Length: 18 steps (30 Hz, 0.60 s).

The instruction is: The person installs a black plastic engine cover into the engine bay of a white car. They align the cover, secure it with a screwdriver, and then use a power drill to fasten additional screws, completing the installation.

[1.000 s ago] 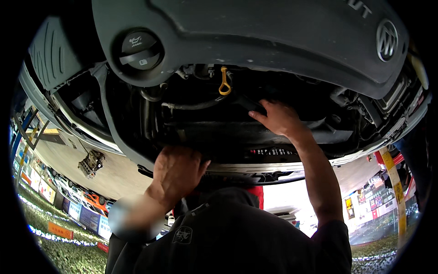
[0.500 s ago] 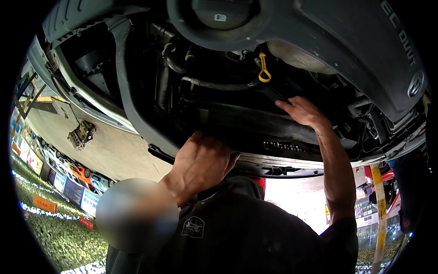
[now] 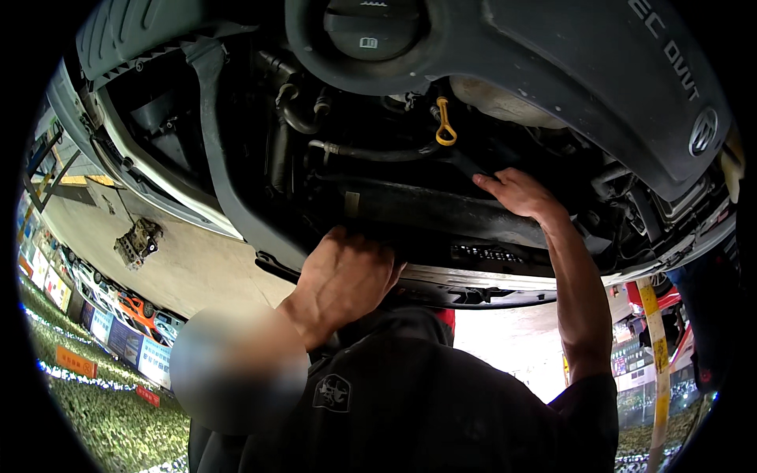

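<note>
My left hand [image 3: 343, 272] is at the front edge of a car's engine bay, its back upward and fingers curled down over the front crossmember [image 3: 457, 277]. The fingertips are hidden in the dark behind it. Deeper in, my right hand [image 3: 523, 195] lies above the radiator top [image 3: 441, 206], thumb pointing left beside a dark flat part [image 3: 467, 163]. Its other fingers bend down out of sight, closed around something I cannot make out. A yellow dipstick handle [image 3: 446, 132] stands up just beyond, to the left of that hand.
A grey plastic engine cover [image 3: 552, 47] with a round black cap [image 3: 371, 30] fills the far side. Hoses [image 3: 378, 152] cross the bay. An oily metal part [image 3: 138, 243] lies on the floor at left. At right stands a yellow post [image 3: 661, 355], near another person's dark-clothed leg [image 3: 702, 315].
The view has shifted slightly, so the engine cover and dipstick appear a little farther left and lower. Both hands keep nearly the same places and poses.
</note>
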Motion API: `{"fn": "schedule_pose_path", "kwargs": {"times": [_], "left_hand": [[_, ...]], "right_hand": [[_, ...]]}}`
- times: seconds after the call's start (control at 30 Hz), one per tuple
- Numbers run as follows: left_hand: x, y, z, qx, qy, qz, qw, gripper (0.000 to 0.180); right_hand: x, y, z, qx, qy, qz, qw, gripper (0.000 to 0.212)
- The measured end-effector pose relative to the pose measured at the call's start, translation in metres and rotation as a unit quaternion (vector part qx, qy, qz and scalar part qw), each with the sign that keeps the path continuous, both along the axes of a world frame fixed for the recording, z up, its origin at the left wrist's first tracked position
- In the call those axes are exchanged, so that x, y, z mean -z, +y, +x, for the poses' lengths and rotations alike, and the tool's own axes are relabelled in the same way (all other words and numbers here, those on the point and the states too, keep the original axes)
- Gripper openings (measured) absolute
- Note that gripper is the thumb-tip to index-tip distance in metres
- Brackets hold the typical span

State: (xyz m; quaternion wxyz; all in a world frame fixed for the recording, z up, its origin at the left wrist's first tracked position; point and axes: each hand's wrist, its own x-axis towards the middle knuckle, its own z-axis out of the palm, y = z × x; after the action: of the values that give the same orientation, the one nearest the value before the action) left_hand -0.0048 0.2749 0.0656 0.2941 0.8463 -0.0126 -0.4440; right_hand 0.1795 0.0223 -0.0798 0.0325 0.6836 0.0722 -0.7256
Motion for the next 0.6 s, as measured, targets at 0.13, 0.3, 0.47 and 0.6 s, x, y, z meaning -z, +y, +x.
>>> {"fn": "schedule_pose_path", "kwargs": {"times": [0.13,0.3,0.47,0.6], "left_hand": [[0.002,-0.004,0.001,-0.011,-0.057,0.006,0.998,0.035],[-0.004,-0.007,0.006,0.003,-0.028,0.017,0.999,0.027],[-0.002,-0.01,0.018,0.034,0.023,0.029,0.999,0.03],[-0.001,-0.016,0.024,0.002,-0.001,0.028,1.0,0.026]], "right_hand": [[0.002,-0.009,0.001,0.004,-0.004,0.024,1.0,0.075],[0.007,-0.016,-0.005,-0.022,0.023,0.032,0.999,0.079],[0.004,-0.018,-0.016,-0.042,0.03,0.044,0.998,0.08],[0.004,-0.025,-0.019,-0.028,0.017,0.055,0.998,0.08]]}}
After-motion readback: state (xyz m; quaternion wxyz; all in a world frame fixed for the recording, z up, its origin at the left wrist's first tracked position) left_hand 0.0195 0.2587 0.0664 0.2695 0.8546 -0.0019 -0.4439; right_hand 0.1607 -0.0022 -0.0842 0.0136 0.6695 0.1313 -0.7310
